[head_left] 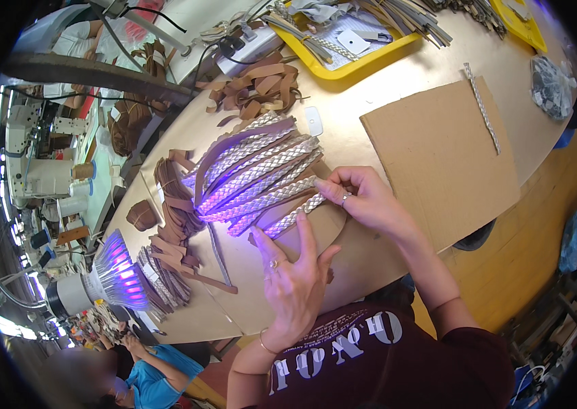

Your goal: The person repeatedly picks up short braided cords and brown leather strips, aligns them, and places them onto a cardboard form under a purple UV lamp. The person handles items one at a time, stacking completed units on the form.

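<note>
Several silvery-white braided straps (254, 163) lie fanned out side by side on a piece of tan board (333, 221), with brown strips between some of them. The nearest braided strap (288, 221) lies apart from the bundle, at its near edge. My right hand (363, 198) pinches this strap's right end between thumb and fingers. My left hand (292, 279) has its fingers spread, and the fingertips rest on or beside the same strap. Violet light falls on the straps' left ends.
A violet-lit lamp (121, 273) stands at the left. Brown strips (176, 198) lie beside the straps, and more brown strips (261, 88) are heaped behind. A yellow tray (343, 68) sits at the back. At the right is a cardboard sheet (431, 163) with one thin braid (482, 109) on it.
</note>
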A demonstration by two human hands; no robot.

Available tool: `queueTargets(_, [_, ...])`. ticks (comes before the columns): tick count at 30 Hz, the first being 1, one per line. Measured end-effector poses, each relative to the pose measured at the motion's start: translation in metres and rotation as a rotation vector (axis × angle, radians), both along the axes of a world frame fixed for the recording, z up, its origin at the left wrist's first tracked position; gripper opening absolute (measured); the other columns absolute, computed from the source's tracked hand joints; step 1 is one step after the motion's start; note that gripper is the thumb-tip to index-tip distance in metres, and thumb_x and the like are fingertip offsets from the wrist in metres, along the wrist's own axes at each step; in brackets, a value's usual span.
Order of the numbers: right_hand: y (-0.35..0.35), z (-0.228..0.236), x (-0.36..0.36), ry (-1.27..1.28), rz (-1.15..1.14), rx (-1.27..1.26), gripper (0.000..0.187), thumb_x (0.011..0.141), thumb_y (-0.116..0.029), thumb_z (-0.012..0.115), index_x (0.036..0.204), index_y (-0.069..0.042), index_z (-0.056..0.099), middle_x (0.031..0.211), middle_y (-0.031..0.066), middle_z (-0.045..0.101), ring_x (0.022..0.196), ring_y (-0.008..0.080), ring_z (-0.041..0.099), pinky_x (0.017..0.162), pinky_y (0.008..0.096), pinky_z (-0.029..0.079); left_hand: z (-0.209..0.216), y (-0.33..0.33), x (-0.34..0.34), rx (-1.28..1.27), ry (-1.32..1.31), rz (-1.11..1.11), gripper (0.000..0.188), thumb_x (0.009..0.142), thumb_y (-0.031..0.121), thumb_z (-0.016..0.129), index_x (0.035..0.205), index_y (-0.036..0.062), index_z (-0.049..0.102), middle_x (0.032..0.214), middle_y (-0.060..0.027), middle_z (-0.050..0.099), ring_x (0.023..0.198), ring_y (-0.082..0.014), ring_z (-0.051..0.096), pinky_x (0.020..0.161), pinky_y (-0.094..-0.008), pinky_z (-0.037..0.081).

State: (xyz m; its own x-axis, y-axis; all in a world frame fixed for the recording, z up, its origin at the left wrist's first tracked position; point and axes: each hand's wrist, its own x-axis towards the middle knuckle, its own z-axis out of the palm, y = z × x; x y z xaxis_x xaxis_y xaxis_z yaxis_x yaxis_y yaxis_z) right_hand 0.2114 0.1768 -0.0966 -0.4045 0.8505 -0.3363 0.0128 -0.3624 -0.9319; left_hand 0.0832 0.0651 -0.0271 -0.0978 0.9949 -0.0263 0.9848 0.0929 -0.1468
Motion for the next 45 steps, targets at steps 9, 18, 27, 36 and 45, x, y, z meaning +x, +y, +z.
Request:
queueTargets(9, [0.001,0.015,0.001,-0.166,0.009,0.062,0.03,0.093,-0.026,0.067,0.078,-0.001,0.063,0.062,-0.0043,0.049,0.058,0.0032,0.037,0.051,0.0232,0.032,-0.004,-0.001,-0.005,0.036,0.051,-0.072,0.06,0.085,0.064,0.057,0.131,0.027,0.058,0.132,-0.0423,0.043,0.108,-0.0416,0.063,0.065,-0.0337,0.058])
queueTargets(18, [-0.006,0.03,-0.001,-0.192,-0.131,0.266,0.027,0.091,-0.02,0.068,0.077,0.001,0.061,0.059,0.0007,0.049,0.055,0.0055,0.038,0.05,0.025,0.033,0.0,0.002,-0.001,0.013,0.162,-0.088,0.058,0.086,0.068,0.05,0.128,0.0283,0.059,0.129,-0.0421,0.046,0.099,-0.0362,0.068,0.057,-0.0296,0.057])
queueTargets(27, [-0.002,0.027,0.0,-0.209,-0.097,0.194,0.028,0.093,-0.021,0.067,0.076,0.0,0.061,0.058,-0.0025,0.048,0.055,0.0038,0.037,0.049,0.0236,0.032,0.0,0.003,-0.001,0.018,0.226,-0.105,0.058,0.087,0.069,0.048,0.128,0.0293,0.059,0.127,-0.0413,0.049,0.1,-0.0345,0.068,0.057,-0.028,0.057])
queueTargets(36, [-0.009,0.011,-0.006,-0.157,-0.085,0.08,0.028,0.095,-0.022,0.064,0.078,0.001,0.061,0.062,-0.0029,0.051,0.057,0.0026,0.04,0.05,0.0221,0.033,0.001,0.002,0.0,-0.005,0.217,-0.102,0.057,0.088,0.067,0.049,0.128,0.0288,0.059,0.128,-0.0414,0.048,0.11,-0.0393,0.063,0.063,-0.0297,0.058])
queueTargets(45, [-0.017,0.002,-0.008,-0.13,-0.12,0.108,0.027,0.096,-0.021,0.064,0.08,0.001,0.06,0.065,-0.0024,0.054,0.06,0.0019,0.043,0.052,0.0211,0.037,-0.002,0.002,-0.002,0.058,0.147,-0.132,0.068,0.078,0.061,0.066,0.132,0.0218,0.057,0.135,-0.0428,0.038,0.064,-0.0307,0.068,0.054,-0.0327,0.055])
